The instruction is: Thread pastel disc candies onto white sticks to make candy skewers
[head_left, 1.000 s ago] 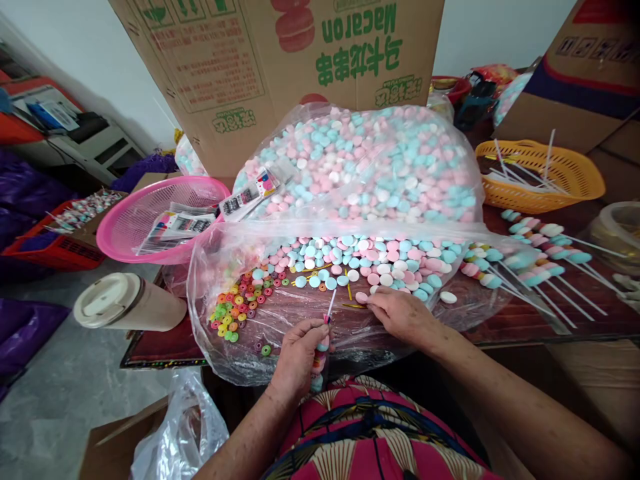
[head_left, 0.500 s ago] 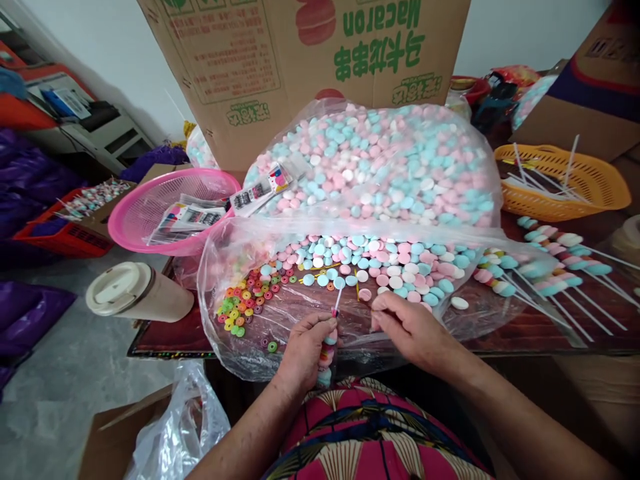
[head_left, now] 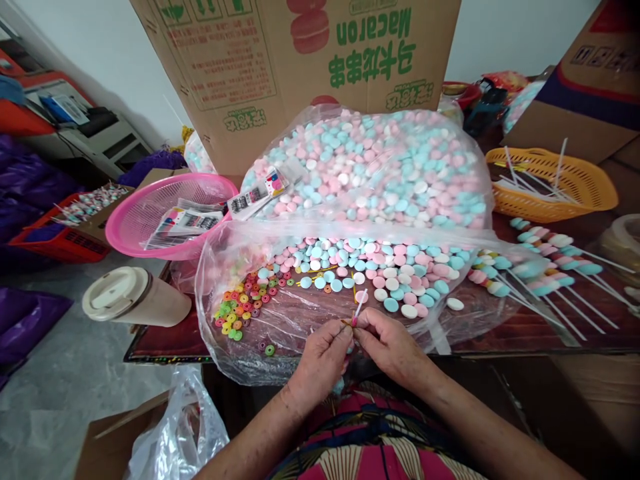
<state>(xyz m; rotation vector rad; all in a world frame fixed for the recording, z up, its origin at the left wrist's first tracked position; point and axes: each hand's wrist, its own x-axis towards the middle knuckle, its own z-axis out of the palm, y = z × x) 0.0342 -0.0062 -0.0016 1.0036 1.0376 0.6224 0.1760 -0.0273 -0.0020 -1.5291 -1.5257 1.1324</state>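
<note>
Low over the table's front edge, my left hand (head_left: 327,350) is closed around a wrapped candy skewer. Its white stick (head_left: 361,304) points up between my hands, and its candies are mostly hidden by my fingers. My right hand (head_left: 393,343) meets the left at the wrapper's gathered neck, thumb and finger pinching a thin gold twist tie (head_left: 348,323). Just beyond lie loose pink, blue and white candies (head_left: 395,273) on clear plastic, with more gold ties (head_left: 320,270) among them. Small ring candies (head_left: 240,303) in green, yellow, orange and red are to the left.
A big clear bag of candies (head_left: 370,160) leans on a cardboard box (head_left: 300,73). At left are a pink basket (head_left: 120,230) with packets and a lidded cup (head_left: 135,297). Finished skewers (head_left: 545,267) and a yellow basket (head_left: 590,180) of sticks stand right.
My right hand has moved left and down to meet my left hand at the wrapper's neck. The left hand and skewer have shifted slightly right, and the stick now leans right.
</note>
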